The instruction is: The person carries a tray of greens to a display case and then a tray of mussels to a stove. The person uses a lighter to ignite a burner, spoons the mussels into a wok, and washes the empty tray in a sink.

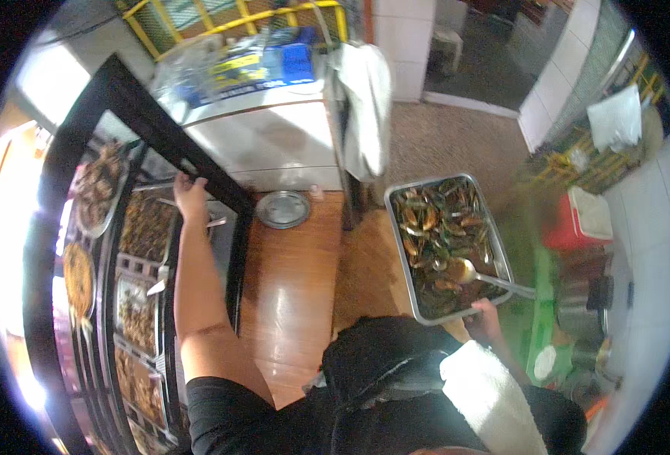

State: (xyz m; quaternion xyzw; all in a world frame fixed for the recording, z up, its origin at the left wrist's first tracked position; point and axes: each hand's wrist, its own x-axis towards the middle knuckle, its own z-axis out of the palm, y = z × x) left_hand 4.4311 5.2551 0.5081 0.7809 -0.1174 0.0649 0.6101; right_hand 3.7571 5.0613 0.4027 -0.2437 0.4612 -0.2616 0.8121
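Note:
My right hand (pixel 485 316) grips the near rim of a rectangular metal tray (pixel 401 250), which is held out over the floor. Mussels (pixel 426 219) in dark sauce lie in it, and a metal serving spoon (pixel 491 280) rests among them with its handle over the right rim. On the other side, my left hand (pixel 190 196) reaches to the black frame (pixel 159 122) of a food display case; whether its fingers grip the frame is unclear. Below the left forearm, inside the case, is a tray of dark chopped food (pixel 144 227).
More food trays (pixel 136 315) and a plate with a round, flat yellow-brown food (pixel 78 278) fill the case. A round metal lid or plate (pixel 282 209) lies on the wooden counter (pixel 289 284). A white cloth (pixel 363 108) hangs ahead. At right are a red cooler (pixel 582 219) and cookware.

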